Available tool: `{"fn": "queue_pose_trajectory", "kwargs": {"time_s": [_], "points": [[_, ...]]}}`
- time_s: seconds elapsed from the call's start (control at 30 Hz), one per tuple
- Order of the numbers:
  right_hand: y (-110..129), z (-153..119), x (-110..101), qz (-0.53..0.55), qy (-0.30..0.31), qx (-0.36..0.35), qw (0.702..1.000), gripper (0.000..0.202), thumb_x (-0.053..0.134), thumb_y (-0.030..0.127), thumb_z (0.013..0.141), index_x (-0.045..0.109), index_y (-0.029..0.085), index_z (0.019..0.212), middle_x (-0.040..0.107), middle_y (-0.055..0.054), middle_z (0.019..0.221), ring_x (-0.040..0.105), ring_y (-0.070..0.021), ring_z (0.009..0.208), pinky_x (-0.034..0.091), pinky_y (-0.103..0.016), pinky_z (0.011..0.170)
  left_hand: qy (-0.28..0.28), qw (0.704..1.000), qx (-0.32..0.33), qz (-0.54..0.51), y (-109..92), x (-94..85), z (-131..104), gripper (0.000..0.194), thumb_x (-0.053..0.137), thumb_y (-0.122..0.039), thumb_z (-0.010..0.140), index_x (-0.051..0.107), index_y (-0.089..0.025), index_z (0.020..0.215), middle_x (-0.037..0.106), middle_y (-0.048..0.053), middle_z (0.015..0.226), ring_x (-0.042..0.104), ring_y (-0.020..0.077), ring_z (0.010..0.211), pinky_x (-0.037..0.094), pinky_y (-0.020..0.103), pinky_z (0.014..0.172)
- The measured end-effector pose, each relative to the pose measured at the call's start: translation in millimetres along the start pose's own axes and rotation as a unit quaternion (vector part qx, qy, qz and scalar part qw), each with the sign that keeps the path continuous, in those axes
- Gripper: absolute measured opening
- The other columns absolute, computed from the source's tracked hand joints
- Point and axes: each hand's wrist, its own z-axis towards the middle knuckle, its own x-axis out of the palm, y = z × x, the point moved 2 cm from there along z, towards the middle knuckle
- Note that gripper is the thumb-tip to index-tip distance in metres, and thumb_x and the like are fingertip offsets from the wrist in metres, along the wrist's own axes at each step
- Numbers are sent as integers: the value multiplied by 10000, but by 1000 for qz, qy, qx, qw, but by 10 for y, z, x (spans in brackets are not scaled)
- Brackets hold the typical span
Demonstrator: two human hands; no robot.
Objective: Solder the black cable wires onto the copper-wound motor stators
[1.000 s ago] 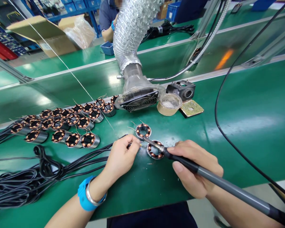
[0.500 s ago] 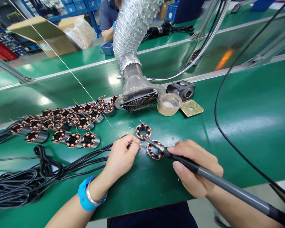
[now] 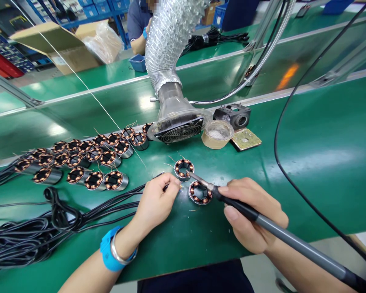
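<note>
Right grip (image 3: 256,215), clamped round the soldering iron (image 3: 280,232), has edged rightward; left grip (image 3: 157,199) stays pinched on wire ends (image 3: 181,186).

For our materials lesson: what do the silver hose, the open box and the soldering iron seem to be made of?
Soldering iron: probably plastic behind, smooth black and grey; metal in front, judging by its shine.
Hose: likely thin foil, shiny and crinkled, perhaps over plastic.
Box: apparently cardboard, matt brown, with stiff open flaps.
</note>
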Motion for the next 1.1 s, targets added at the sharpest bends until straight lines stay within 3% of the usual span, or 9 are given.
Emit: {"fn": "queue_pose_trajectory", "kwargs": {"time_s": [0.17,0.27,0.4,0.53,0.67,0.8,0.93,1.1], "points": [[-38,7,-8,30,9,28,999,418,556,89,842,615,177,1246,664,-31,774,601,-134,588,515,-272,496,34,999,15,-14,7,-15,-24,265,456,-326,933,526,-181,722,425,-56,621,372,105,592,304,232,580],[-65,93,74,-2,81,55,995,400,555,36,875,601,198,1238,723,-27,878,658,-102,635,558,-215,589,74,996,33,-26,12,-26,-71,319,429,-385,965,480,-187,721,419,-55,633,371,106,602,301,236,579],[-108,233,266,-38,171,-3,985,170,577,77,886,649,175,1004,725,-33,859,679,-124,717,553,-224,673,113,992,51,-27,39,-30,-123,374,380,-448,988,468,-192,730,438,-47,632,397,117,615,322,252,600],[-175,230,368,-43,207,-43,976,211,527,74,897,625,188,1045,666,-1,745,611,-115,630,500,-222,603,135,988,68,-18,31,-37,-151,348,365,-429,998,499,-193,780,502,-33,678,451,126,649,352,260,635],[-205,136,316,-73,215,-71,971,225,478,98,925,580,210,1092,620,-8,749,577,-129,651,475,-235,600,109,989,90,35,-20,-83,-155,253,424,-347,982,524,-191,809,529,-20,764,467,134,728,351,259,682],[-217,71,289,-60,250,-60,965,257,463,107,933,543,217,1151,625,-26,808,571,-136,671,477,-245,599,119,991,50,-38,22,-77,-121,281,434,-379,961,507,-183,773,457,-29,701,412,123,670,335,246,632],[-190,91,301,-37,214,-55,975,290,481,58,895,547,208,1134,643,-25,820,592,-128,690,505,-241,632,114,981,-17,-154,110,-9,-93,319,476,-432,919,458,-187,716,314,-72,595,257,87,527,244,221,504],[-180,101,286,25,214,63,974,351,578,93,812,515,201,1139,671,-8,861,561,-87,564,533,-217,619,84,970,-69,-216,142,61,-125,276,506,-409,890,460,-190,728,271,-97,548,170,61,453,155,208,435]]}}
